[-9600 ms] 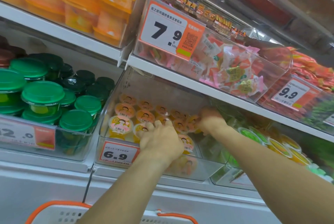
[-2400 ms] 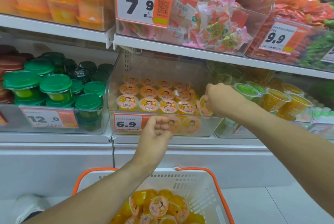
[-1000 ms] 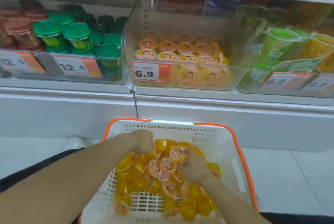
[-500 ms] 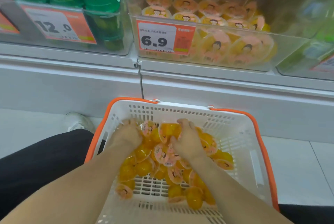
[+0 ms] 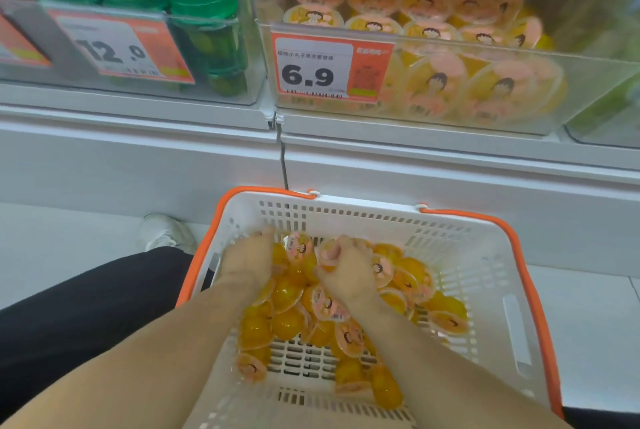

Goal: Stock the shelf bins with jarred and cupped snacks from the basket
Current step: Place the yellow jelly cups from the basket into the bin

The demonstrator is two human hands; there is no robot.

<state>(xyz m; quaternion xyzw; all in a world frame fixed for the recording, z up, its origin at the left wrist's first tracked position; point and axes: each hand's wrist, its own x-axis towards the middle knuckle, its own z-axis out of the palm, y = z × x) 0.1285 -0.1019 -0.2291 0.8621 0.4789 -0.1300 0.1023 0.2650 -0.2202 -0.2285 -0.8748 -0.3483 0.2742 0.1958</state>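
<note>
Both my hands are down in the basket [image 5: 491,255] among the cups [image 5: 287,293]. My right hand [image 5: 346,273] grips one cup [image 5: 329,252]. My left hand [image 5: 249,259] curls into the pile; whether it holds anything, I cannot tell. Above, the bin [image 5: 588,89] holds more cups.

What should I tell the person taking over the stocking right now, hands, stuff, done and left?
Left hand: down in the white basket among the orange jelly cups; its grip is hidden.
Right hand: curled round one cup in the basket.
Done: the 6.9 bin already holds rows of the same cups.
Left: many cups still lie in the basket; carry them up to that bin. The green-lidded jars sit in the 12.0 bin beside it.
</note>
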